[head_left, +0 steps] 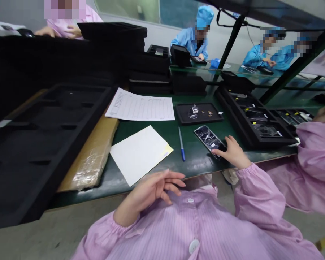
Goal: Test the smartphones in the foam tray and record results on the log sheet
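Note:
At the table's near edge, my right hand (234, 153) grips the near end of a dark smartphone (206, 135), thumb on one side and fingers on the other. The phone lies face up, with shiny clear film and a small white sticker on it. My left hand (159, 186) hovers by the table edge in front of my body, fingers apart, holding nothing. Between the hands lies a blue-capped pen (181, 142). A white sheet (139, 153) with a yellow corner label is just beyond my left hand.
A printed form (143, 106) lies farther back, beside a small black tray (182, 117) with a metal loupe-like object and tiny parts. To the right, a long foam tray (281, 139) holds film-covered phones. Large black trays (43, 133) crowd the left. A co-worker's sleeve (314, 141) is close at right.

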Demonstrator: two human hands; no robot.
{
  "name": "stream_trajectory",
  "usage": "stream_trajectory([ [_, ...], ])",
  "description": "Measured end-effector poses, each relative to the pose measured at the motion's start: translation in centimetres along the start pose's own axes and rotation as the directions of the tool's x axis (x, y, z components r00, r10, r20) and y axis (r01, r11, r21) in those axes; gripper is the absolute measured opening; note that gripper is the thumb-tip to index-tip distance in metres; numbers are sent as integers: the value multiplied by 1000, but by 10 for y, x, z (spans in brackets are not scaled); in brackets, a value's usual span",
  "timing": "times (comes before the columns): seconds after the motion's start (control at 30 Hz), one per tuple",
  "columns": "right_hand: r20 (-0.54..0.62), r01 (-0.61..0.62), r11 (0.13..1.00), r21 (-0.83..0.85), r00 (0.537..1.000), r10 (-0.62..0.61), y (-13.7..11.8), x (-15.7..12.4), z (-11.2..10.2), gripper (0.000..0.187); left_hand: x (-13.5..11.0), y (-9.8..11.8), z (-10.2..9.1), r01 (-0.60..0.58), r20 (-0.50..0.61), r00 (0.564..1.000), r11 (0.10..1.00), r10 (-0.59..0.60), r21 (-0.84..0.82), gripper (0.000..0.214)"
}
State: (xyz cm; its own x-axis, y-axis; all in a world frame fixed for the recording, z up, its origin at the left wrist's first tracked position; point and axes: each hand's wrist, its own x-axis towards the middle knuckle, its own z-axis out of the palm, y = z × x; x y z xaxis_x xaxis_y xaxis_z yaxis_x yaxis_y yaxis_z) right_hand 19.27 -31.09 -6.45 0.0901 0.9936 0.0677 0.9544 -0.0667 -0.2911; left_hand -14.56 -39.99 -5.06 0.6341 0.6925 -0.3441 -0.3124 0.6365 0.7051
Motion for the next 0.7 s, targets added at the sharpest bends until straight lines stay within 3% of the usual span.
stream_trajectory([
  [0.1,-33,-18,1000,8,999,18,-8,-8,-1,51,0,-10,6,-92,-175,976,974,130,209,42],
  [0.17,-64,-29,999,24,997,30,-16,-12,-2,46,3,-14,7,-116,-232,955,954,183,275,45],
  [0.33,-147,-54,993,105,987,69,-40,-29,-5,56,10,-19,5,-137,-250,937,917,243,375,57],
  [0.57,-173,42,955,292,985,9,-53,-44,-10,33,10,-30,8,-177,-259,900,836,351,519,67],
  [0.7,-130,64,894,443,991,-6,-47,-41,-10,16,-7,-24,15,-193,-248,853,718,459,668,52],
])
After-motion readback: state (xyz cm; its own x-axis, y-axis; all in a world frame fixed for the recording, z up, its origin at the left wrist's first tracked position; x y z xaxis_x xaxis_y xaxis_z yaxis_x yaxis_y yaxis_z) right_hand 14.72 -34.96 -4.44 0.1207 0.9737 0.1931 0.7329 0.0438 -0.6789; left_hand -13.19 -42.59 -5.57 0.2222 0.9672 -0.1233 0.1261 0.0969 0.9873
